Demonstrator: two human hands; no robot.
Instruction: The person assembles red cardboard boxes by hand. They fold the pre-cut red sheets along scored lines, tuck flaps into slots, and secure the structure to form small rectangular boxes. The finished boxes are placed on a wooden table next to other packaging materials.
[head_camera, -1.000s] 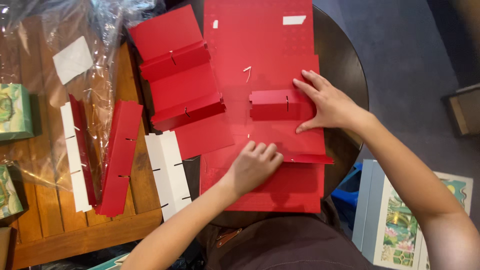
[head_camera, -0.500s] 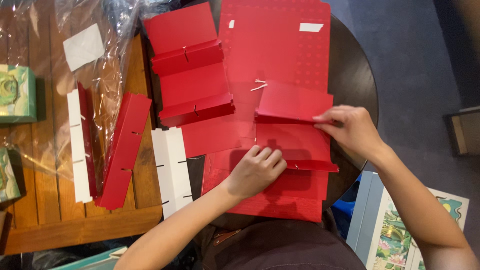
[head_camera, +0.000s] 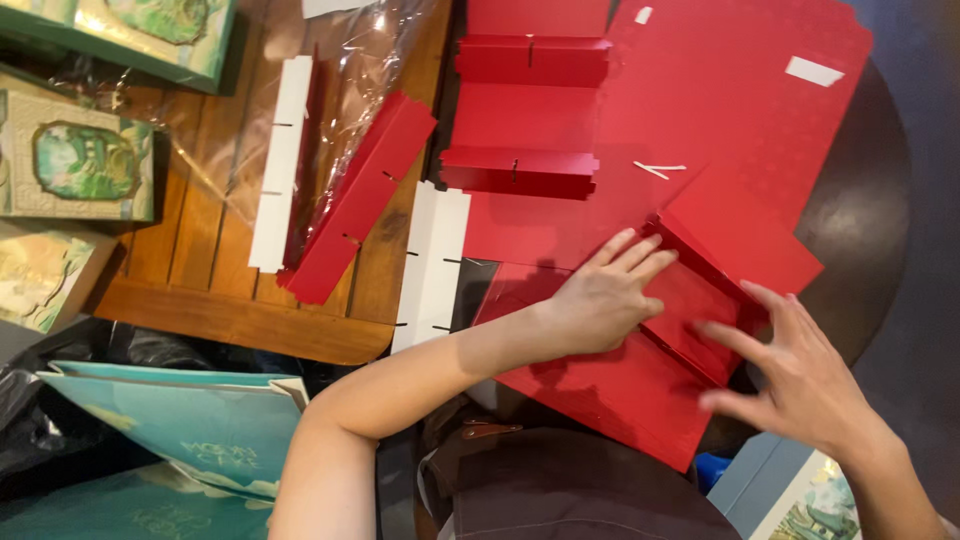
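The left hand (head_camera: 600, 300) hides part of the red card sheet (head_camera: 620, 390); the top edge crops the green boxes (head_camera: 150, 30).

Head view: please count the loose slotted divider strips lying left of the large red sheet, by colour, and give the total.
Red slotted strips: 1, the red strip lying under clear plastic on the wooden table.
White-faced slotted strips: 2, the left white strip and the right white strip.
Total: 3.
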